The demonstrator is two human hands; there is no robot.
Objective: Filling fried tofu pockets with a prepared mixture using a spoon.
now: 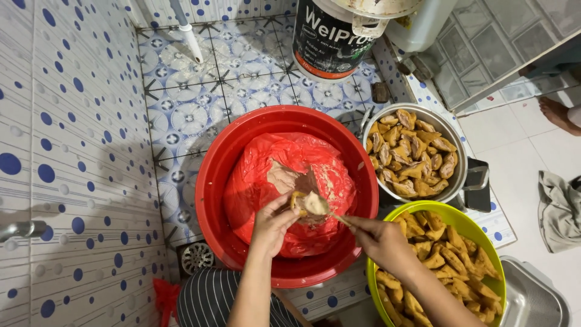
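My left hand (272, 223) holds a brown fried tofu piece (301, 203) heaped with pale filling, over a red basin (213, 175). A red plastic bag (260, 172) of pale paste lies open inside the basin. My right hand (378, 239) grips a thin stick or spoon handle (339, 219) whose tip touches the filling on the piece. Both hands meet above the bag's opening.
A metal pot (455, 158) and a green bowl (466, 225), both full of brown tofu pieces, stand right of the basin. A black-and-white bucket (330, 42) stands behind it, with a floor drain (196, 257) near my striped knee. Another person's foot (557, 112) shows far right, near a grey cloth (560, 209).
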